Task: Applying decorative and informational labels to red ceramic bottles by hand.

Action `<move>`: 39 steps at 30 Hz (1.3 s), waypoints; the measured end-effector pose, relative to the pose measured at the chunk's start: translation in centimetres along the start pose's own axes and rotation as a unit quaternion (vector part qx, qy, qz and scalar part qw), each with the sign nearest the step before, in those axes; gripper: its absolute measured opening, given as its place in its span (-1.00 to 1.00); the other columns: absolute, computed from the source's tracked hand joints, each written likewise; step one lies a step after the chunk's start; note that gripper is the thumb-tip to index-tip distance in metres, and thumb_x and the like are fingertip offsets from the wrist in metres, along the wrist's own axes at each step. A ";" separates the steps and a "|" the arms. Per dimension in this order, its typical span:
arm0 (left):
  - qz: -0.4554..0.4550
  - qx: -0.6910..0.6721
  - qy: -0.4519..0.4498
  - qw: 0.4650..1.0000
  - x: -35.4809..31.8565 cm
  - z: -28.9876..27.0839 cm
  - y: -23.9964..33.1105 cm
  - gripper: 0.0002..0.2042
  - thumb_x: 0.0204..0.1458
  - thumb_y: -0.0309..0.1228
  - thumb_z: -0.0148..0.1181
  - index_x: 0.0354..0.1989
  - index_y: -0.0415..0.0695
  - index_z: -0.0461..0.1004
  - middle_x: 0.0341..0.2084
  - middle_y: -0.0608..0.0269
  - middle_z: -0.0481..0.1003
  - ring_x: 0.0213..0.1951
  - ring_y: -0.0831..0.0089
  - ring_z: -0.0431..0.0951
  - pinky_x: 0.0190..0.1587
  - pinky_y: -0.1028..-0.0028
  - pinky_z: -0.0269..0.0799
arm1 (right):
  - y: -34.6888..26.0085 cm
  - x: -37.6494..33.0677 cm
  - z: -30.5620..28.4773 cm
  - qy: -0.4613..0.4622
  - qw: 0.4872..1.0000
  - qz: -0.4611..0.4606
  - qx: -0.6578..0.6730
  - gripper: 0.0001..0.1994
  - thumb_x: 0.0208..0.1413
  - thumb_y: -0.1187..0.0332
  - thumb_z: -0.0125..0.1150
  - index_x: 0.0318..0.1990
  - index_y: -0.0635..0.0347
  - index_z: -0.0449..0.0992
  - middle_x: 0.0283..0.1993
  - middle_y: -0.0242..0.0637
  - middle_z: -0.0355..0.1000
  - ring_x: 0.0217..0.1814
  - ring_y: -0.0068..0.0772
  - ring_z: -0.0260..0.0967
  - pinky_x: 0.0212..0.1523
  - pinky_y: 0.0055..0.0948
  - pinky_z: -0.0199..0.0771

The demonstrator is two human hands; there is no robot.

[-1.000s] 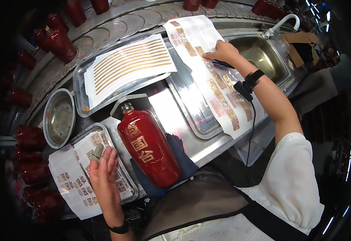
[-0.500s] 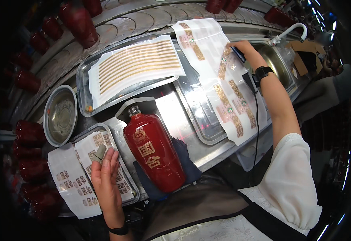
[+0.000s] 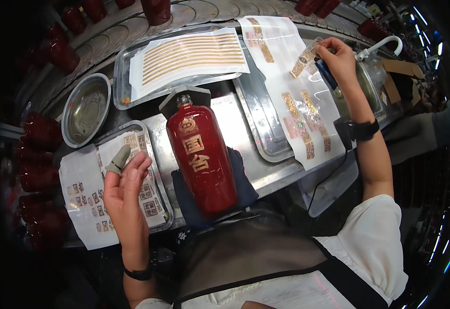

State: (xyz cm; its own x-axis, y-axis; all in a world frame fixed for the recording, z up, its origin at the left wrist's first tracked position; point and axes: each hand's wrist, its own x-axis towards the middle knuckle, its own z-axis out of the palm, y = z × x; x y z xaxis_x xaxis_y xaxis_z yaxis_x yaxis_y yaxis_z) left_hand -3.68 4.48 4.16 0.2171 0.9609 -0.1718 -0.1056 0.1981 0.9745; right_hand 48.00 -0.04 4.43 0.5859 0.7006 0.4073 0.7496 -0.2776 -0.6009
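Okay so the right hand [image 3: 339, 59] has a gold-patterned strip [image 3: 301, 65] pinched in its fingertips over a long white sheet [image 3: 276, 80]. Left hand [image 3: 127, 188] is loosely open, grey cover [image 3: 119, 159] on one finger; red bottle [image 3: 207, 159] lies between them on dark cloth [image 3: 246, 185].

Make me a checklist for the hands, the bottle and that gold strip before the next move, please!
1. Right hand gripping the gold strip: ok, its end is pinched by the fingertips.
2. Strip fully off the white sheet: cannot tell; they overlap in this view.
3. Left hand free: ok, it grips nothing.
4. Grey finger cover on: ok, it's on a left finger.
5. Red bottle on the dark cloth: ok, it rests there.
6. A hand steadying the bottle: not ok, neither touches it.
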 end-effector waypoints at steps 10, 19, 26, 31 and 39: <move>0.237 0.063 -0.212 0.946 -0.3 5.3 1.9 -0.37 -0.02 -0.51 0.34 0.27 -0.26 0.25 0.09 0.06 0.43 0.11 0.33 0.46 0.23 0.33 0.33 | -22.0 -10.6 -6.3 -0.169 0.925 -0.032 0.340 -0.93 0.21 0.43 0.21 -0.23 0.23 0.51 -0.58 -0.55 0.34 -0.69 -0.84 0.13 -0.64 -0.76 0.03; -0.036 -0.037 -0.245 0.968 -3.2 0.4 1.9 -0.51 0.03 -0.56 0.34 0.16 -0.30 0.36 -0.30 0.28 0.55 -0.29 0.62 0.52 -0.20 0.60 0.45 | -22.9 -19.7 -3.9 -0.176 0.873 0.141 0.432 -0.88 0.10 0.43 0.32 -0.26 0.24 0.52 -0.43 -0.40 0.52 -0.57 -0.82 0.27 -0.60 -0.77 0.20; -0.048 0.037 -0.147 0.987 -3.6 -3.2 -0.5 -0.57 0.05 -0.59 0.30 0.13 -0.28 0.41 -0.35 0.31 0.55 -0.31 0.66 0.53 -0.20 0.63 0.45 | -19.2 -25.2 0.7 -0.212 0.874 0.214 0.381 -0.94 0.12 0.52 0.28 -0.28 0.26 0.54 -0.38 -0.47 0.49 -0.40 -0.81 0.30 -0.38 -0.75 0.27; -0.026 0.076 -0.174 0.982 -1.3 -2.7 -1.7 -0.58 0.07 -0.59 0.28 0.14 -0.27 0.41 -0.33 0.31 0.56 -0.26 0.64 0.54 -0.14 0.62 0.45 | -18.0 -24.7 1.6 -0.198 0.891 0.185 0.364 -0.94 0.12 0.51 0.30 -0.28 0.28 0.54 -0.36 -0.45 0.51 -0.37 -0.79 0.35 -0.34 -0.73 0.31; -0.034 0.066 -0.195 0.978 -0.3 -1.3 -3.3 -0.59 0.07 -0.52 0.32 0.12 -0.23 0.44 -0.37 0.40 0.55 -0.36 0.73 0.47 -0.33 0.69 0.32 | -16.7 -24.1 3.0 -0.195 0.900 0.164 0.354 -0.93 0.14 0.47 0.28 -0.28 0.27 0.54 -0.36 -0.44 0.52 -0.34 -0.78 0.36 -0.32 -0.71 0.32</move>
State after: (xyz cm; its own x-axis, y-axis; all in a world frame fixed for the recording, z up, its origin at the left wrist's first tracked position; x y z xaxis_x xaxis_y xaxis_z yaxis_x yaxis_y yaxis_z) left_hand -4.68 3.81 0.83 0.5756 0.7943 -0.1941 0.0425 0.2080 0.9772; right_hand 20.42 -10.34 2.61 0.4835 0.8731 -0.0625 0.0910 -0.1212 -0.9885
